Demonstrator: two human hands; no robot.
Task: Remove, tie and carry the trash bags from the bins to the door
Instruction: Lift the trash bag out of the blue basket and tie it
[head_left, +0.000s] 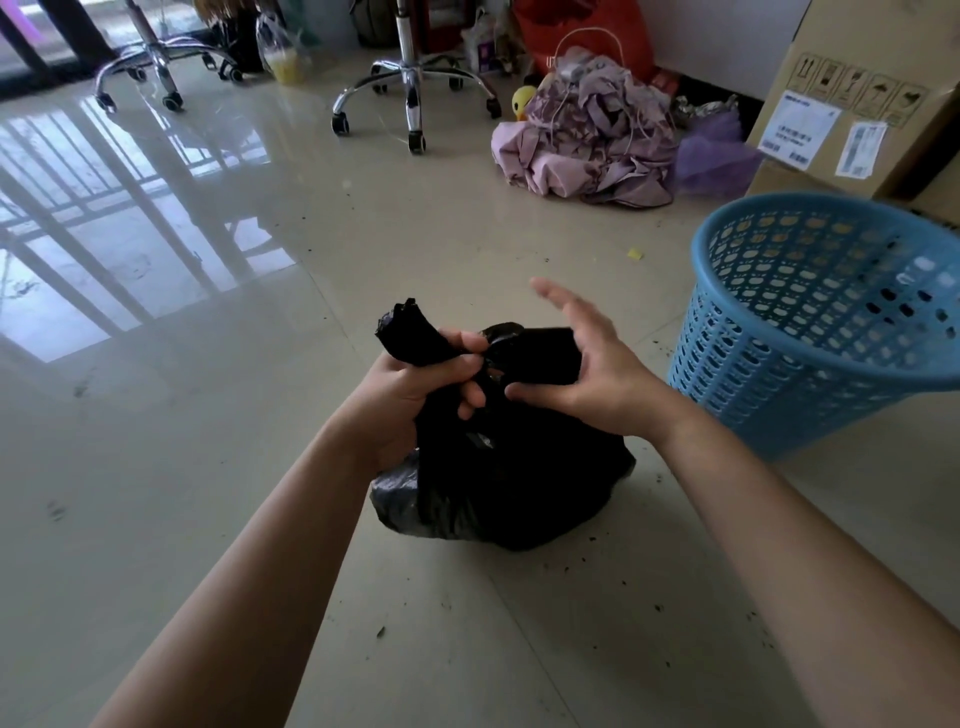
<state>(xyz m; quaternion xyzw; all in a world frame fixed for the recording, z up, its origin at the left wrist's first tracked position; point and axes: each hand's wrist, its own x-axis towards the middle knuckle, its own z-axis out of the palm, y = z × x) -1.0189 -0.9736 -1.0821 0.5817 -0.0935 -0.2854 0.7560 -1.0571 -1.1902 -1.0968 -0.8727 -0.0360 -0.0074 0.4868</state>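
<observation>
A full black trash bag (498, 488) sits on the tiled floor in front of me. My left hand (415, 387) grips the gathered neck of the bag, and a twisted end of plastic sticks up above the fist. My right hand (582, 364) hovers just right of the neck with fingers spread and straight; its thumb touches the bag's top. A blue perforated plastic bin (810, 322) stands to the right, tilted toward me, with no bag inside it.
A heap of purple cloth (587, 140) lies at the back, a cardboard box (852, 119) behind the bin. Two wheeled chair bases (410, 88) stand further back. Small dark crumbs are scattered on the floor (208, 467) around the bag.
</observation>
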